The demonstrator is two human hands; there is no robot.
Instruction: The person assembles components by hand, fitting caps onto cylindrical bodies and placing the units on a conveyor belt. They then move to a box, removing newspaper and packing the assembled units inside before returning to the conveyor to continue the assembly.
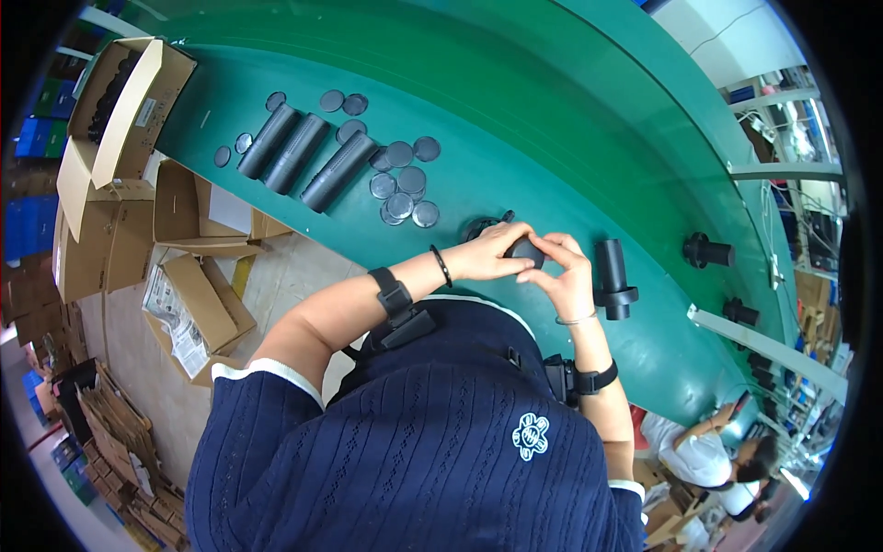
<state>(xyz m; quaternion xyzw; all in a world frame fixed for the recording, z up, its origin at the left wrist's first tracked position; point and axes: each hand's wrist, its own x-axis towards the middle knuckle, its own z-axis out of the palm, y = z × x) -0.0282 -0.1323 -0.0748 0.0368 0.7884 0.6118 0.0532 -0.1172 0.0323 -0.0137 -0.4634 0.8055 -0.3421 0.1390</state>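
Note:
My left hand (494, 252) and my right hand (567, 276) meet over the green bench, their fingers closed around the rim of a round black cap (525, 251). Whatever lies beneath the cap is hidden by my hands. Just beyond my left hand rests a dark round part (479, 227), partly covered by it. To the right of my right hand a black tube with a wide collar (611, 276) stands on the bench. Farther left lie three ribbed black cylinders (338, 173), with several flat dark discs (399, 154) scattered around them.
An open cardboard box (138, 110) sits at the bench's far left end, with more boxes (198, 308) on the floor below. Along the right stand further black collared tubes (708, 250) and metal posts (768, 350). Another person (699, 451) is at the lower right.

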